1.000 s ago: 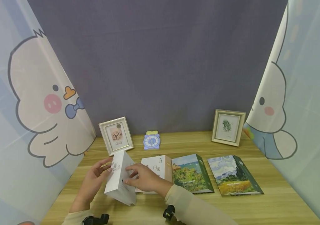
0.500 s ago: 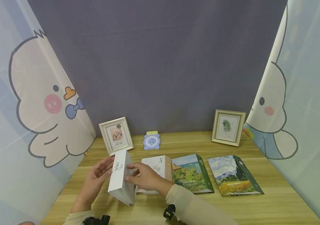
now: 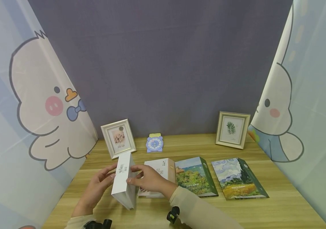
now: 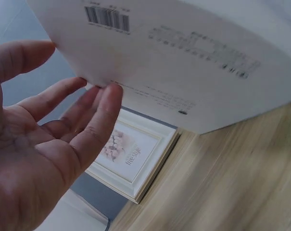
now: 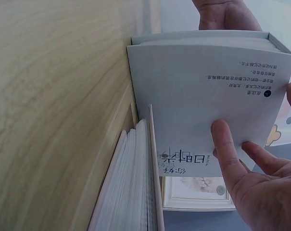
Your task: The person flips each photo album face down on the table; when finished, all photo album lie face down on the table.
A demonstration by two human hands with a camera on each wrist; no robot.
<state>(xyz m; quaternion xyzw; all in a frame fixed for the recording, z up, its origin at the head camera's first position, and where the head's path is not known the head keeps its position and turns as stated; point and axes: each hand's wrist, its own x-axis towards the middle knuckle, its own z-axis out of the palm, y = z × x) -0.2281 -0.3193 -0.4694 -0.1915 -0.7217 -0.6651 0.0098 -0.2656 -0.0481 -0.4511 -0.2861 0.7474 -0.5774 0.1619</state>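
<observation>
A thick white album (image 3: 122, 178) stands on its opening edge on the table, spine up, in front of the left picture frame. My left hand (image 3: 95, 187) is on its left side; in the left wrist view its fingertips (image 4: 114, 91) touch the back cover near the spine edge, by the printed barcode. From the right, my right hand (image 3: 148, 181) lays its fingers (image 5: 224, 139) against the front cover, which bears dark lettering, while its thumb is at the spine edge. The album is steadied between both hands.
Right of it lie a white-and-pink album (image 3: 160, 168), a seaside-painting photo album (image 3: 191, 178) and a wheatfield-painting photo album (image 3: 237, 179). Behind stand a flower picture frame (image 3: 119, 138), a blue toy clock (image 3: 154, 144) and a leaf picture frame (image 3: 233, 129). Printed curtains flank the wooden table (image 3: 283, 197).
The white album has tilted more upright and turned slightly, its spine shifting a little right. The right fingers have shifted slightly up along its cover, and the left hand has followed closely.
</observation>
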